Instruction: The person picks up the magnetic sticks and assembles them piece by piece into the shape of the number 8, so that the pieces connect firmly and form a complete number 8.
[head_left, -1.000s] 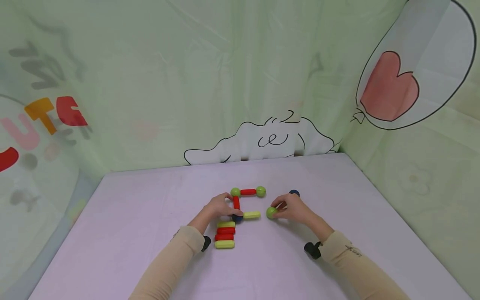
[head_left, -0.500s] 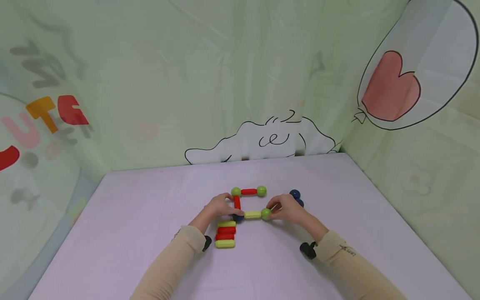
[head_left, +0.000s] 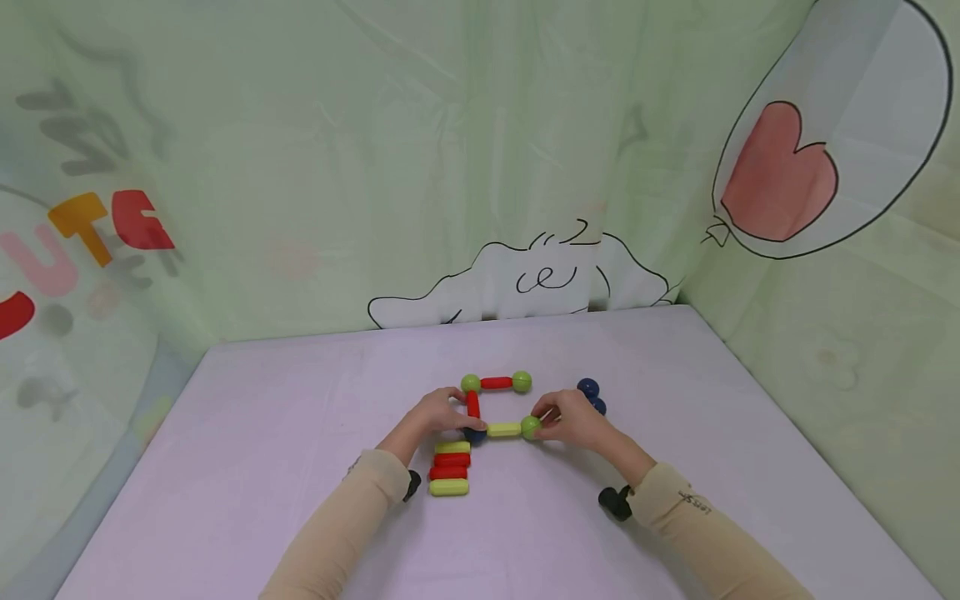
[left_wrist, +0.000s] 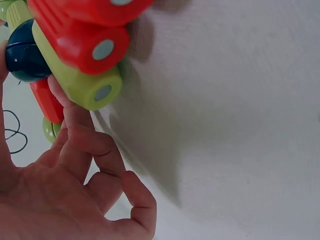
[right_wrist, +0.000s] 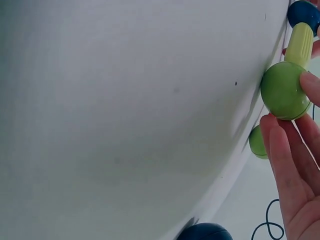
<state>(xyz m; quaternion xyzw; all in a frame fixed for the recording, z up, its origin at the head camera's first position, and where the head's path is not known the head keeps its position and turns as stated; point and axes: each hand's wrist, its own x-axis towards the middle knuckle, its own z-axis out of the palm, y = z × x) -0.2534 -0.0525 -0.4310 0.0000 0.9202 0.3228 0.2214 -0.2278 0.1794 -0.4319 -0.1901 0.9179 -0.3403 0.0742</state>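
Note:
My left hand [head_left: 433,414] holds a dark blue ball [left_wrist: 27,52] at the near-left corner of a shape built from sticks and balls. Its thumb lies on the ball and its fingers are beside the red stick [head_left: 473,405]. A yellow stick [head_left: 504,430] runs right from that ball to a green ball [head_left: 530,427]. My right hand [head_left: 577,418] pinches this green ball, which touches the stick's end; the right wrist view shows the thumb on it [right_wrist: 282,92]. At the far side, a red stick [head_left: 496,383] joins two green balls, the left one [head_left: 470,383] and the right one [head_left: 522,382].
Several loose yellow and red sticks [head_left: 452,460] lie in a row just in front of the blue ball, near my left wrist. Two dark blue balls [head_left: 588,387] sit beyond my right hand. The lilac table [head_left: 300,417] meets printed green cloth walls [head_left: 300,167].
My right hand has moved left with the green ball, bringing it from apart to touching the yellow stick's end. Both loose blue balls now show. My left hand stays in place.

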